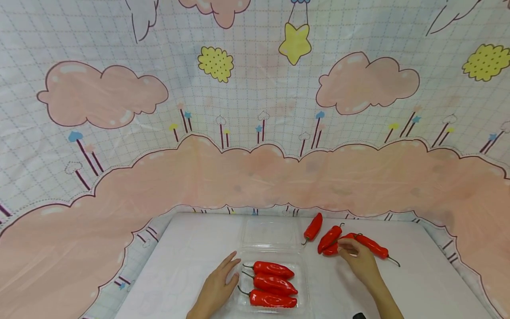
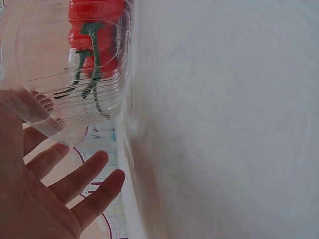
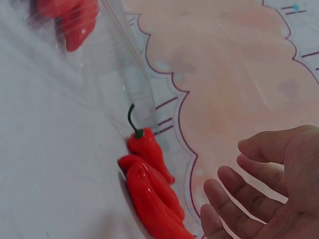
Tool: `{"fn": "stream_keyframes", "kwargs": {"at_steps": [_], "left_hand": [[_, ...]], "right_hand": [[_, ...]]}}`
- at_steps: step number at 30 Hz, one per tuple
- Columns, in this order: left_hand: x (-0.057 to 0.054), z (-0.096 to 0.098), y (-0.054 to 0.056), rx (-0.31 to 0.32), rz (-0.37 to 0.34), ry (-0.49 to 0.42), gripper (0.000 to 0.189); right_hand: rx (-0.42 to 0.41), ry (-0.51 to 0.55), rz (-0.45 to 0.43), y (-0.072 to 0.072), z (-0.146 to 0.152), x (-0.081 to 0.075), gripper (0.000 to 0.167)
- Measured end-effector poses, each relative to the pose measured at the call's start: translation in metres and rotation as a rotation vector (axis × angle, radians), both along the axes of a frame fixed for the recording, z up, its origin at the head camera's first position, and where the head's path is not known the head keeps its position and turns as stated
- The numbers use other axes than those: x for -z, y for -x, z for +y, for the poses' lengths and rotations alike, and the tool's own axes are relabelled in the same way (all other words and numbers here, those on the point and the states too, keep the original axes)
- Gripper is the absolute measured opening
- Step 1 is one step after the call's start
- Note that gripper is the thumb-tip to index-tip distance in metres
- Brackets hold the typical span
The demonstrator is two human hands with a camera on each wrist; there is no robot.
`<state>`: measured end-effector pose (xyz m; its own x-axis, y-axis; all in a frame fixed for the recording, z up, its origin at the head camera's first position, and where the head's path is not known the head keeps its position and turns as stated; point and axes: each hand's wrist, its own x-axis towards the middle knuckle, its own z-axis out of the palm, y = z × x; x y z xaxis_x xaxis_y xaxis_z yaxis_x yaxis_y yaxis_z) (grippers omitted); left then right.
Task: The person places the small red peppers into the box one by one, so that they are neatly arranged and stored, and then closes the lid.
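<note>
A clear plastic clamshell box (image 1: 305, 288) lies with its lid (image 1: 271, 232) folded back. Three red chili peppers (image 1: 275, 283) with green stems lie side by side in its base. My left hand (image 1: 217, 283) is at the box's left side, fingers spread and fingertips right at the rim; the left wrist view shows the palm holding nothing. Over the loose peppers on the right is my right hand (image 1: 360, 259), its fingers loosely bent. In the right wrist view nothing sits between its fingers (image 3: 234, 181), and loose red peppers (image 3: 149, 199) lie to their left.
Several loose peppers lie at the table's back right: one (image 1: 313, 228) beside the lid, another (image 1: 330, 239) farther right, and one (image 1: 372, 246) with its stem toward the right. The white table (image 1: 191, 239) ends at a patterned cloth (image 1: 239, 177) hanging behind. A small black object (image 1: 359, 316) shows at the bottom edge.
</note>
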<state>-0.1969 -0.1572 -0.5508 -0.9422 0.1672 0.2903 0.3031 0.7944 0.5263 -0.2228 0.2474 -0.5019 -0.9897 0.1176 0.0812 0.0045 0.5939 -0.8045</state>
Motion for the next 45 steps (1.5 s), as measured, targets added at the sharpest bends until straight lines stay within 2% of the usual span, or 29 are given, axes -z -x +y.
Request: {"fn": "stream_keyframes", "kwargs": {"at_steps": [6,16,25,33,45], "left_hand": [[0.0,0.0,0.001,-0.008,-0.009,0.011,0.039],[0.001,0.0,0.001,-0.006,-0.019,0.006,0.04],[0.0,0.0,0.0,-0.005,-0.021,-0.002,0.039],[-0.002,0.0,-0.001,-0.002,-0.019,-0.01,0.039],[-0.001,0.0,0.0,0.002,-0.024,0.0,0.039]], "right_hand": [[0.016,-0.018,0.011,0.001,0.014,0.002,0.03],[0.068,0.005,-0.081,0.003,0.024,0.006,0.039],[0.163,0.021,-0.108,0.014,0.028,0.022,0.045],[0.23,0.029,-0.155,0.021,0.027,0.027,0.058],[0.222,0.089,-0.181,0.037,0.028,0.042,0.072]]}}
